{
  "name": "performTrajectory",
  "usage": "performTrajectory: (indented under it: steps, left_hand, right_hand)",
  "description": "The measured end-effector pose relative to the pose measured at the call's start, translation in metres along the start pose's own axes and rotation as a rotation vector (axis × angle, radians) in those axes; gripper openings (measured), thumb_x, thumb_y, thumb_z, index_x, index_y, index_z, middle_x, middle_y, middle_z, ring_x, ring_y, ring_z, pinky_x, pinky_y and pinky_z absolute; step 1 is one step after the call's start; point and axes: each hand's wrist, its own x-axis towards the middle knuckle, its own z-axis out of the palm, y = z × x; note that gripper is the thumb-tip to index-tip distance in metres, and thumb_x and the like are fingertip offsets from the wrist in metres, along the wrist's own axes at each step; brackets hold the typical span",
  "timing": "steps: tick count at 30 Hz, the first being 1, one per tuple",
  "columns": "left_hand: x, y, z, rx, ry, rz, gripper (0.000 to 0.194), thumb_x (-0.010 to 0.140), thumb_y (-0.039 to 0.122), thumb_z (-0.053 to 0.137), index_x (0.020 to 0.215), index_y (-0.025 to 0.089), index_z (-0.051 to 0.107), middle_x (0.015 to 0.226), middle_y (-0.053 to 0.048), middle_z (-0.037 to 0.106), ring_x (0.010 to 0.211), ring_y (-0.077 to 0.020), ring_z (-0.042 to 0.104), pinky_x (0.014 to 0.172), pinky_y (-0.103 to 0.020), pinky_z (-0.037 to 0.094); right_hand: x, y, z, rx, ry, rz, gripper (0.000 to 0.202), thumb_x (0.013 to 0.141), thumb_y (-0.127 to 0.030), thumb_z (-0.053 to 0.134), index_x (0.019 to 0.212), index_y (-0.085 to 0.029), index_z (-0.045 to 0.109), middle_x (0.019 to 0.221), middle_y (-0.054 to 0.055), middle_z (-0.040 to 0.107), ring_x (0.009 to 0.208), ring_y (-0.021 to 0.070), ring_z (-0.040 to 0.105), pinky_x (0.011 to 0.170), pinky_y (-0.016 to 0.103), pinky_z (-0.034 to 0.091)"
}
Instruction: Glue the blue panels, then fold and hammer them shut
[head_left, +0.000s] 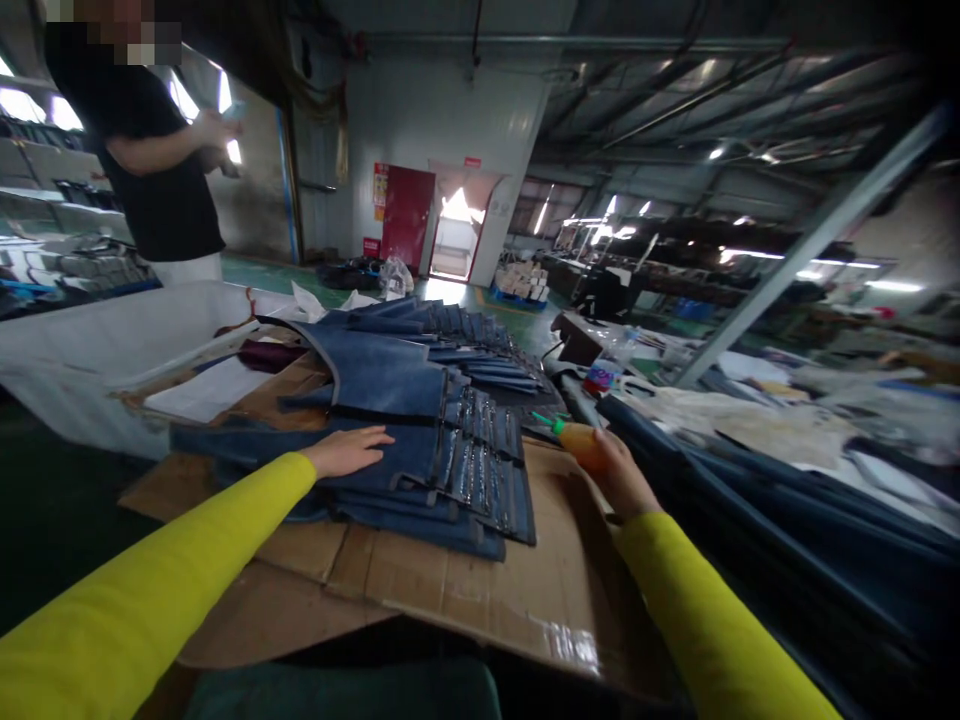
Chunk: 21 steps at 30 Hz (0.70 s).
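Note:
My left hand (349, 452) lies flat, fingers stretched out, on a stack of dark blue fabric pieces (386, 385). Wrapped in my right hand (624, 475) is an orange squeeze bottle (581, 443) with a green nozzle pointing left towards the stack. Wet-looking, shiny black strips (472, 450) run across the overlapping right ends of the pieces. Beneath the stack is brown cardboard (480, 585). More blue pieces (480, 350) are fanned out behind.
A white bin (82, 350) stands at the left, with a person in a black top (161, 190) behind it. A bottle with a red and purple label (602, 374) is beyond my right hand. Dark rolled material (750, 500) fills the right side.

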Motion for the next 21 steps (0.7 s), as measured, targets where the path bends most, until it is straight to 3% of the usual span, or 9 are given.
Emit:
performTrajectory:
  steps: [4, 8, 21]
  left_hand:
    - [0.001, -0.003, 0.001, -0.010, 0.005, 0.001, 0.047, 0.088, 0.041, 0.033, 0.133, 0.029, 0.042, 0.147, 0.000, 0.028, 0.132, -0.0187, 0.032, 0.108, -0.034, 0.022]
    - [0.000, -0.002, 0.001, -0.014, 0.002, -0.017, 0.047, 0.088, 0.043, 0.033, 0.133, 0.031, 0.042, 0.147, 0.001, 0.028, 0.132, -0.0186, 0.030, 0.108, -0.035, 0.022]
    - [-0.002, 0.004, -0.003, 0.011, -0.012, -0.040, 0.048, 0.087, 0.041, 0.034, 0.134, 0.029, 0.041, 0.147, 0.002, 0.027, 0.133, -0.0157, 0.029, 0.109, -0.031, 0.021]
  right_hand:
    - [0.003, -0.022, -0.002, -0.020, -0.004, 0.024, 0.056, 0.072, -0.053, 0.063, 0.114, -0.020, 0.050, 0.109, 0.008, 0.061, 0.100, 0.0247, 0.060, 0.088, 0.040, 0.049]
    - [-0.003, -0.036, 0.001, -0.151, -0.077, -0.002, 0.061, 0.066, -0.050, 0.070, 0.116, -0.022, 0.049, 0.107, 0.006, 0.060, 0.098, 0.0238, 0.059, 0.090, 0.039, 0.047]
    - [0.000, -0.032, 0.013, -0.324, -0.103, -0.130, 0.056, 0.068, -0.054, 0.065, 0.112, -0.022, 0.052, 0.100, 0.005, 0.061, 0.090, 0.0221, 0.060, 0.085, 0.039, 0.048]
